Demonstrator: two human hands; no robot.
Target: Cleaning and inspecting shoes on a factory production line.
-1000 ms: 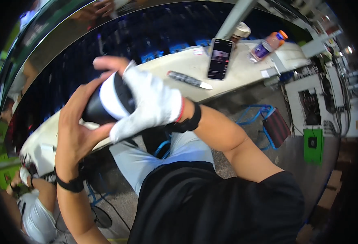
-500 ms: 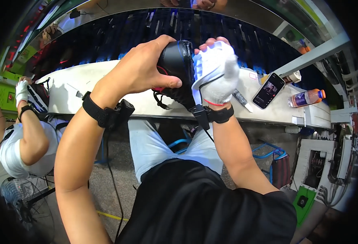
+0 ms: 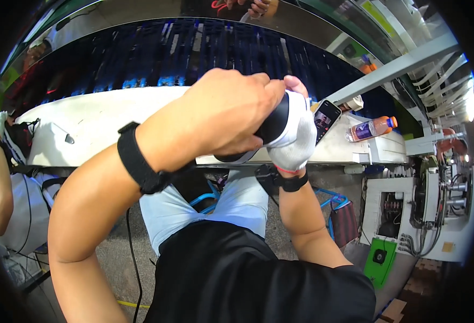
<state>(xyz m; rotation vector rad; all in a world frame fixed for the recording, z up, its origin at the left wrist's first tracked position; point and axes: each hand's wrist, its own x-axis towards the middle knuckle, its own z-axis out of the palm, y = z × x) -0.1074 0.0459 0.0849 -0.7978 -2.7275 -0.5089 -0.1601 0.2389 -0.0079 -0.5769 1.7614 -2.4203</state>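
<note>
- White-gloved right hand [image 3: 297, 139]: wrapped round black shoe [image 3: 274, 126], right side.
- Bare left hand [image 3: 229, 110]: clasping its left, thumb low.
- Likely best: right steady, left pressure even.
- Right of hands: smartphone [image 3: 328, 117]; farther, plastic bottle [image 3: 370, 129].

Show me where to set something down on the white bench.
A bare stretch of the white bench lies between the small grey piece and the left hand. The right end is crowded with the phone and bottle.
</note>
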